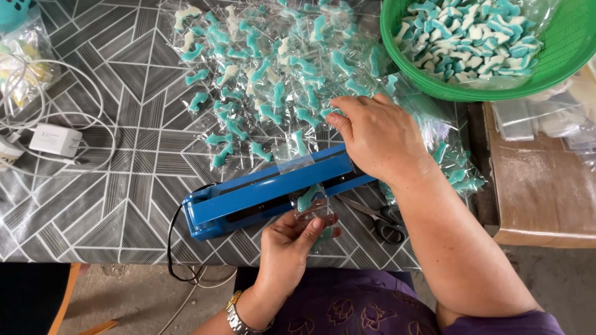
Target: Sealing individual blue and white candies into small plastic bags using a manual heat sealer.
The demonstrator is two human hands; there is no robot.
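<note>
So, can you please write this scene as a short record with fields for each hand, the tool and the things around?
left hand: holds a small clear bag with a teal and white candy under the sealer
right hand: presses on the blue heat sealer
behind sealer: pile of bagged candies
top right: green basket of loose candies
beside sealer: scissors
left: white charger

table (112, 180): grey geometric cloth
sealer (248, 195): 6 o'clock
candy packets (273, 80): 12 o'clock
scissors (379, 218): 5 o'clock
charger (54, 139): 9 o'clock
basket (559, 56): 2 o'clock
</note>
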